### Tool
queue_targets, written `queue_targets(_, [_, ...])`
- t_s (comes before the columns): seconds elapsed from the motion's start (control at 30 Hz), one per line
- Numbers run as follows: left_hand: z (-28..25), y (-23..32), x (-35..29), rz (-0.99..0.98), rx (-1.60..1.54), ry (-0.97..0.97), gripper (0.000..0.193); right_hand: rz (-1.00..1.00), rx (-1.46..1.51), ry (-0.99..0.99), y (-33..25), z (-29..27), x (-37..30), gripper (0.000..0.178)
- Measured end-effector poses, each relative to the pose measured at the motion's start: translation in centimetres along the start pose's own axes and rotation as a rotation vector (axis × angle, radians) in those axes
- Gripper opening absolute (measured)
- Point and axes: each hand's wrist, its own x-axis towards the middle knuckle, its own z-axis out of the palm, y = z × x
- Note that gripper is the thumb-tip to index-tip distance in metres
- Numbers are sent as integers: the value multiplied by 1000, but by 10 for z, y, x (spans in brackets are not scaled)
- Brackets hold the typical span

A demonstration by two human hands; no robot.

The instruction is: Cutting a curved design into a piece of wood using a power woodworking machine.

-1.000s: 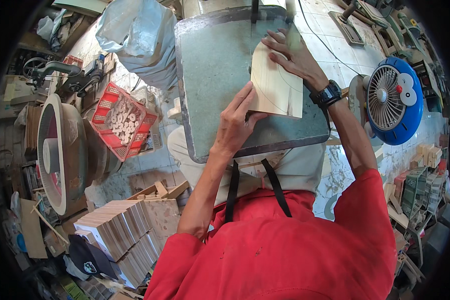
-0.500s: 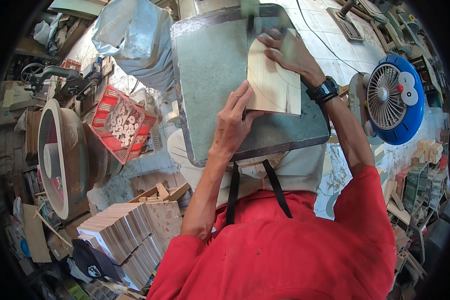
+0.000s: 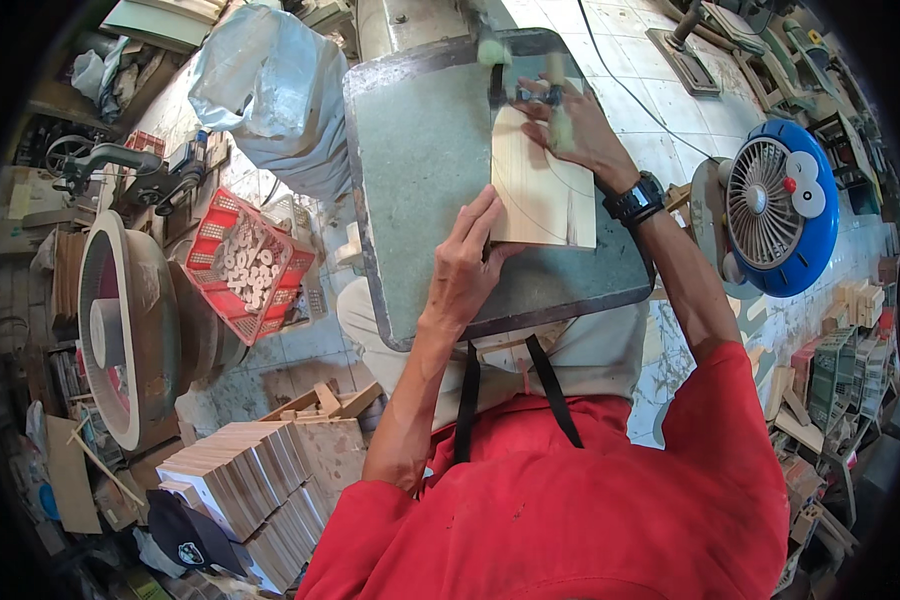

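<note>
A pale wooden board with curved pencil lines lies flat on the grey, dark-rimmed machine table. My left hand grips its near left corner, fingers along the left edge and thumb at the near edge. Across the far right part of the board, my right hand presses down with somewhat spread fingers, a black watch on its wrist. A blurred upright machine part stands over the table at the board's far end. That part and the fingers hide the far end, so any blade contact cannot be made out.
Left of the table stand a red plastic basket of small wooden rings, a large round wheel-like casing and a plastic-covered object. Stacked wood pieces are at lower left. A blue fan stands at the right.
The whole scene sits slightly lower in the picture. Both hands and the board keep nearly the same place on the table; no grip has visibly changed.
</note>
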Motion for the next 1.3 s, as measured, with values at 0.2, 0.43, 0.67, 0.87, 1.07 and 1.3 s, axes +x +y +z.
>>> queue_targets(0.2, [0,4,1,-44,-44,-15,60,28,44,17,-2,-3,-1,44])
queue_targets(0.43, [2,1,2,-17,-58,-13,62,35,-61,11,2,3,1,42])
queue_targets(0.67, [-2,0,3,11,12,-36,58,14,-80,8,-13,-9,3,37])
queue_targets(0.87, [-3,-1,6,27,-24,-48,55,-7,-56,59,2,2,4,40])
queue_targets(1.07, [-2,-4,6,45,-4,-41,56,-33,2,81,4,4,7,41])
queue_targets(1.3, [1,-4,6,54,-10,-29,56,-35,-15,62,9,7,9,42])
